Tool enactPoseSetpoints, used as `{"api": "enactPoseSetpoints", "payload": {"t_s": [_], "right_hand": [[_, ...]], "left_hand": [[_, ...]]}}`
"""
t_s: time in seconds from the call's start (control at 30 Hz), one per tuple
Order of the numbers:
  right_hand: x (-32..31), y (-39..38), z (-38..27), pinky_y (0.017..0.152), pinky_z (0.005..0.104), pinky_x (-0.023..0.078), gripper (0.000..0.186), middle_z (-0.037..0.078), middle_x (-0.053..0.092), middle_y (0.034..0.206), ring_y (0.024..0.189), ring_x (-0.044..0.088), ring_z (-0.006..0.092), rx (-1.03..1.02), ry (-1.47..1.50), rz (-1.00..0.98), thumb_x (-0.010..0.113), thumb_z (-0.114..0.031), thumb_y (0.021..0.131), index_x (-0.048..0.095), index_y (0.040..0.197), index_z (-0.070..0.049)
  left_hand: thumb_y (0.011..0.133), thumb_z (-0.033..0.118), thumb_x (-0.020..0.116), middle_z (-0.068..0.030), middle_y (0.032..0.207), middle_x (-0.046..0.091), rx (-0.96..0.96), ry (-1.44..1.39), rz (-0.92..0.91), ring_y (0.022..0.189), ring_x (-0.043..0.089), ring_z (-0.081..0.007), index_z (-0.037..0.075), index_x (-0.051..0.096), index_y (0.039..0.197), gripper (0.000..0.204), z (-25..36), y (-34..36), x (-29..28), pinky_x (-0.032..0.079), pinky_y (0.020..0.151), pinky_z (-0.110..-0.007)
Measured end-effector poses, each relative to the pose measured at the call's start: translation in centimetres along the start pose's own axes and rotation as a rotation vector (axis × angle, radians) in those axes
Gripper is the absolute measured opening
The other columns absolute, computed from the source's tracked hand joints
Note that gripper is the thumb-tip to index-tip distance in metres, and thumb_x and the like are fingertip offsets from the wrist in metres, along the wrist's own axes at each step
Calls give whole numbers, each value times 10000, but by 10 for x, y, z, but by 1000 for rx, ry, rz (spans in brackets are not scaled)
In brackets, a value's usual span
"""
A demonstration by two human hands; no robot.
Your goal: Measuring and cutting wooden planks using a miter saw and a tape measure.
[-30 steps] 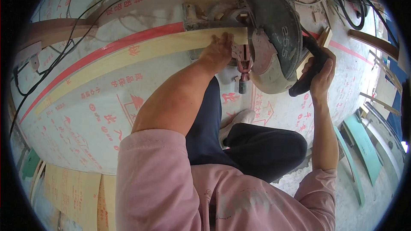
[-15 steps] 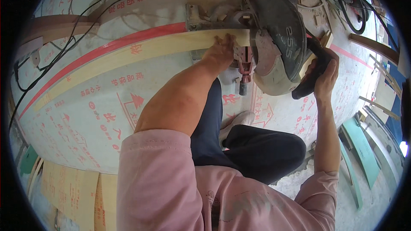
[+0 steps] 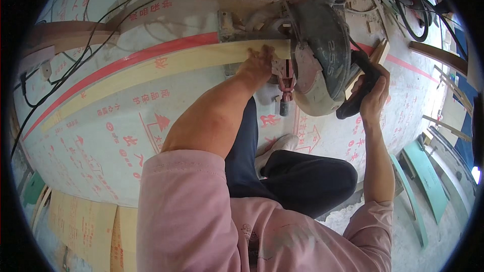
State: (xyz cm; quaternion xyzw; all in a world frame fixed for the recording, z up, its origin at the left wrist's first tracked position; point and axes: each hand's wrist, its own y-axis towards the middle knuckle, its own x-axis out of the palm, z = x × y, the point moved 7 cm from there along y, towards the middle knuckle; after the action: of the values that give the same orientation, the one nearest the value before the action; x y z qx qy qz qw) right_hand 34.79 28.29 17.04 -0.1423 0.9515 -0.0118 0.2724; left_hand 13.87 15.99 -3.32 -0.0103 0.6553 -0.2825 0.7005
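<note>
A long pale wooden strip (image 3: pixel 171 65) runs from the far left to a miter saw (image 3: pixel 322 50). My left hand (image 3: pixel 258 63) holds the strip down on the saw's base, close to the blade guard, its fingers bent over the wood and partly blurred. My right hand (image 3: pixel 375 93) is wrapped round the black saw handle (image 3: pixel 359 88). The guard hides the blade, so I cannot tell whether it touches the wood. Below the strip, a red clamp-like arm with a dark knob (image 3: pixel 284 108) sticks out of the saw base toward me.
Printed white sheeting (image 3: pixel 116 136) covers the floor. Black cables (image 3: pixel 85 55) cross at the left, beside brown boards (image 3: pixel 75 35). Sawdust and wood offcuts (image 3: pixel 373 10) lie behind the saw. Green panels (image 3: pixel 426 176) lie at the right, cardboard (image 3: pixel 80 226) at the lower left.
My right hand and the saw head have shifted slightly left and a little toward me in the picture. My left hand keeps its place on the strip.
</note>
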Motion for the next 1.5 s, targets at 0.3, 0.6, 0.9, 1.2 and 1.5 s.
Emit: {"api": "enactPoseSetpoints", "payload": {"t_s": [0.3,0.6,0.9,1.2,1.5], "right_hand": [[4,-3,1,483,269,451,579,74,558,677,527,544,139,-47,1,17,253,-514,1085,462,1289,-15],[6,-24,40,506,276,452,597,73,551,669,524,537,151,-93,1,31,266,-559,1067,434,1300,-36],[12,-53,84,538,281,439,584,65,564,719,565,539,140,-195,-13,138,264,-542,1071,452,1282,-30],[-8,64,-66,1070,431,416,373,218,544,1365,1268,516,410,-280,-602,3,365,-224,1046,550,1280,-1],[-11,130,-127,1003,409,482,570,184,582,1380,1181,605,305,-271,-814,66,453,-454,1054,485,1431,-28]], "left_hand": [[930,283,595,-233,1629,247,-44,-5,-81,1492,274,-408,-89,399,1475,689,-1,5,3,458,982,-687],[954,212,552,-215,1650,201,-47,-39,-110,1507,247,-403,-71,379,1492,631,-1,5,-1,448,966,-712],[898,159,609,-209,1661,156,-20,58,-241,1534,186,-371,-73,298,1524,737,2,1,-15,469,1028,-610],[854,262,707,-160,1631,266,107,93,-16,1506,278,-315,35,343,1536,806,-28,-30,-19,426,1083,-509],[699,323,846,-217,1412,513,-430,-300,148,1354,466,-354,31,404,1438,909,-134,-110,23,377,1119,-490]]}}
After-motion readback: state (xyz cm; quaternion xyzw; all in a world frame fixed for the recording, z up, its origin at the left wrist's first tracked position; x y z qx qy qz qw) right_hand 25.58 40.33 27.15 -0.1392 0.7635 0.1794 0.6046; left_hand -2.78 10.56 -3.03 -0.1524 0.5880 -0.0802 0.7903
